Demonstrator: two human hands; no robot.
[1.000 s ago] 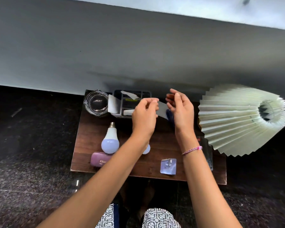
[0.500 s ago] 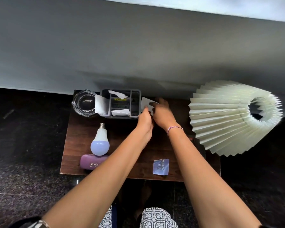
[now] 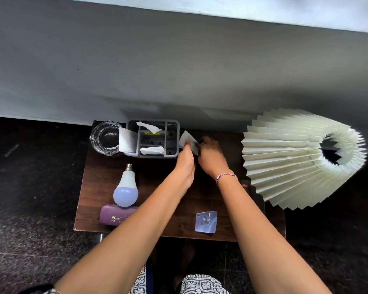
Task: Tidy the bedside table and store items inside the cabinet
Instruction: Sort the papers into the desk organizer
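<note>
A left hand (image 3: 186, 159) and right hand (image 3: 211, 160) meet at the desk's (image 3: 153, 174) 12 o'clock edge, together pinching a white paper slip (image 3: 188, 138) just at 3 o'clock of the gray organizer (image 3: 173, 139). A light bulb (image 3: 126, 188) and purple case (image 3: 113, 216) lie touching at 8 o'clock.

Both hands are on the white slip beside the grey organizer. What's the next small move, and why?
Probably lift the white slip over the wall into the grey organizer next to it. The left hand and right hand both pinch it beside the organizer's right wall, and similar white slips already sit in its compartments, so it likely belongs there.
</note>
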